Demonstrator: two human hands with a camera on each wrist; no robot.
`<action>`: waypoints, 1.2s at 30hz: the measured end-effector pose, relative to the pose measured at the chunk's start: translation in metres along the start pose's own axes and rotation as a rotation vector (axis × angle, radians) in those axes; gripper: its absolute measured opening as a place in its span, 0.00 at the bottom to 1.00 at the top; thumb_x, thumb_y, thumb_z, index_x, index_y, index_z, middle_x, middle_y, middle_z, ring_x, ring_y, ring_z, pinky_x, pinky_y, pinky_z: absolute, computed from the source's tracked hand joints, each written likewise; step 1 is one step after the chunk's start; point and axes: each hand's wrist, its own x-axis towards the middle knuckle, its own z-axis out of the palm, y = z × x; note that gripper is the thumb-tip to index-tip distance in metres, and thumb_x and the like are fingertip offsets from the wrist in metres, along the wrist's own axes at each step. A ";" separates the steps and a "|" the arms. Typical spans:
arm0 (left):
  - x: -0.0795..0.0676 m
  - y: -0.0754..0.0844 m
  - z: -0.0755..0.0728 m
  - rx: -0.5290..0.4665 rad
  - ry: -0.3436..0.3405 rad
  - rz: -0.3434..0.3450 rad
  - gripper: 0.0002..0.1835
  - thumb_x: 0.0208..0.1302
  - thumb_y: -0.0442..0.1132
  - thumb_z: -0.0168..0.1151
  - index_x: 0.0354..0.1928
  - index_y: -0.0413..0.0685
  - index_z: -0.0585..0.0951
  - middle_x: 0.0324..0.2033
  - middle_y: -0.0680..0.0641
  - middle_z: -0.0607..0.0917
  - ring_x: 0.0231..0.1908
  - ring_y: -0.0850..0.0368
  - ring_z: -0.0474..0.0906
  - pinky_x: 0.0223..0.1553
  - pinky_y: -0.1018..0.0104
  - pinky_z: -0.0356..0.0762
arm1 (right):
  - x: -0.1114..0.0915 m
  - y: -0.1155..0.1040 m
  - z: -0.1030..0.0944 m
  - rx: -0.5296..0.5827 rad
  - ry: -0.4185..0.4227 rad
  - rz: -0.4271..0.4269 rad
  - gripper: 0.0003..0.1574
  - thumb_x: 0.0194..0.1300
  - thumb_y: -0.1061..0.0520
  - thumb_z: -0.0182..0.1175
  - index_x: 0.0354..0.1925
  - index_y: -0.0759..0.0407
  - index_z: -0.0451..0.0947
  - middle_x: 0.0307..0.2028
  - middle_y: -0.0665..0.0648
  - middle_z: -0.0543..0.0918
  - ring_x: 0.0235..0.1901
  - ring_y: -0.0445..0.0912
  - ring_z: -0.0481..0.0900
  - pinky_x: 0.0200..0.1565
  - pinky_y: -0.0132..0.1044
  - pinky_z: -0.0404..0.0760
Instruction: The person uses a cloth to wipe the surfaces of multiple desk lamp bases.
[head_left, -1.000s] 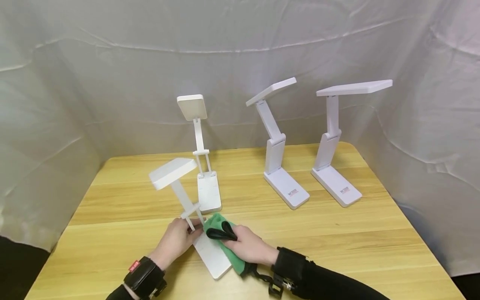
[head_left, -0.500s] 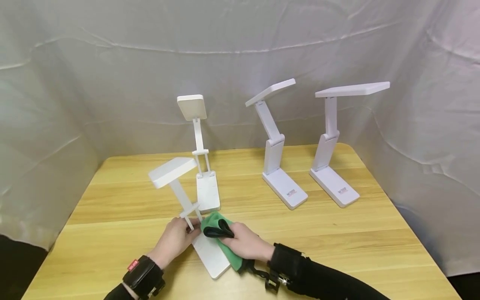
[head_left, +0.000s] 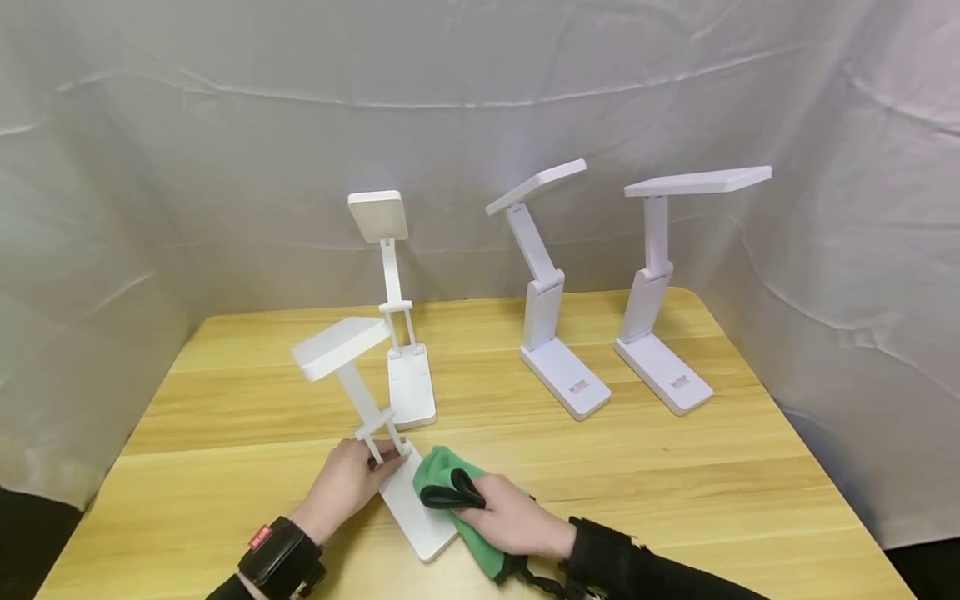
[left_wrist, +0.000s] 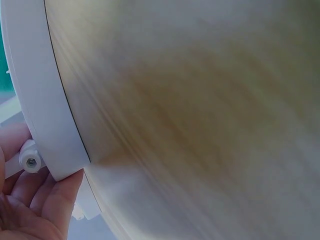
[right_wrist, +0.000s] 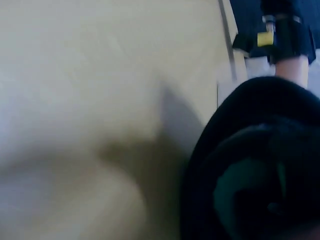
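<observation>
Head view: the left hand (head_left: pixel 347 485) pinches the near lamp (head_left: pixel 411 507) at its base's hinge end — the right hand (head_left: pixel 512 514) grips a green cloth (head_left: pixel 444 467), fingers curled.

The right fingers (head_left: pixel 476 516) have drawn the green cloth (head_left: pixel 448 463) toward 4 o'clock, bringing its black loop (head_left: pixel 450 498) along. The hinge (head_left: pixel 406 448) at the 11 o'clock end of the nearest lamp's base (head_left: pixel 411 507), covered a moment ago, now shows, and the gap between the cloth and the left fingers (head_left: pixel 386 470) has widened. The surface (head_left: pixel 675 492) and everything on it sit slightly nearer 9 o'clock in the head view.
</observation>
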 end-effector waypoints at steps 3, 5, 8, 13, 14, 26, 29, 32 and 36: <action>-0.001 -0.001 -0.001 0.005 -0.010 0.002 0.10 0.53 0.35 0.69 0.39 0.52 0.86 0.27 0.53 0.86 0.20 0.69 0.71 0.19 0.74 0.71 | 0.016 -0.004 0.000 0.022 0.012 0.016 0.11 0.69 0.50 0.52 0.35 0.55 0.76 0.19 0.47 0.71 0.17 0.38 0.72 0.22 0.29 0.72; -0.001 0.000 -0.001 0.003 -0.020 -0.008 0.11 0.53 0.33 0.68 0.40 0.51 0.86 0.27 0.52 0.86 0.20 0.68 0.71 0.20 0.73 0.72 | 0.024 -0.006 0.001 0.033 0.017 0.017 0.12 0.69 0.50 0.52 0.35 0.56 0.76 0.20 0.49 0.74 0.18 0.38 0.74 0.22 0.30 0.74; -0.001 0.000 -0.002 -0.010 -0.031 -0.019 0.12 0.52 0.32 0.68 0.41 0.50 0.86 0.28 0.51 0.87 0.21 0.67 0.72 0.22 0.73 0.74 | 0.029 -0.006 0.001 0.017 0.009 0.006 0.11 0.69 0.52 0.53 0.35 0.56 0.76 0.21 0.49 0.75 0.18 0.39 0.75 0.22 0.31 0.75; -0.001 0.001 0.000 0.001 -0.012 -0.011 0.10 0.53 0.35 0.69 0.39 0.52 0.86 0.29 0.51 0.87 0.21 0.69 0.72 0.20 0.74 0.72 | 0.006 0.000 0.000 -0.030 -0.026 -0.024 0.12 0.69 0.51 0.52 0.30 0.53 0.73 0.17 0.45 0.68 0.15 0.36 0.70 0.20 0.29 0.72; -0.001 0.001 0.000 0.002 -0.009 -0.010 0.09 0.53 0.36 0.69 0.38 0.52 0.87 0.29 0.51 0.87 0.20 0.69 0.71 0.19 0.74 0.71 | -0.001 0.001 -0.001 -0.033 -0.035 -0.036 0.13 0.69 0.51 0.52 0.28 0.52 0.72 0.17 0.45 0.66 0.15 0.36 0.69 0.20 0.28 0.71; -0.001 0.003 -0.002 0.001 -0.010 -0.016 0.12 0.52 0.33 0.69 0.40 0.50 0.86 0.28 0.51 0.86 0.21 0.67 0.74 0.20 0.73 0.74 | 0.024 -0.002 -0.003 -0.039 -0.030 -0.033 0.11 0.69 0.53 0.53 0.30 0.55 0.74 0.18 0.46 0.71 0.15 0.36 0.71 0.18 0.29 0.73; -0.002 0.003 -0.001 -0.013 -0.016 -0.036 0.13 0.50 0.31 0.68 0.41 0.48 0.85 0.30 0.49 0.87 0.25 0.66 0.77 0.26 0.72 0.77 | 0.034 -0.003 -0.003 -0.057 -0.025 -0.049 0.11 0.69 0.53 0.52 0.31 0.55 0.74 0.19 0.47 0.73 0.16 0.36 0.74 0.19 0.29 0.75; -0.001 0.004 0.000 -0.007 -0.017 -0.038 0.12 0.52 0.33 0.69 0.41 0.49 0.86 0.31 0.49 0.87 0.24 0.66 0.76 0.24 0.72 0.76 | 0.028 -0.001 -0.003 -0.101 -0.027 -0.067 0.08 0.68 0.55 0.53 0.33 0.55 0.75 0.21 0.49 0.75 0.18 0.36 0.74 0.22 0.28 0.76; -0.001 0.006 0.001 0.009 -0.002 -0.039 0.09 0.53 0.36 0.69 0.39 0.50 0.86 0.28 0.50 0.87 0.20 0.69 0.73 0.20 0.74 0.74 | 0.004 -0.001 0.002 -0.327 -0.031 -0.167 0.21 0.63 0.60 0.56 0.54 0.65 0.74 0.45 0.59 0.83 0.39 0.41 0.82 0.42 0.34 0.81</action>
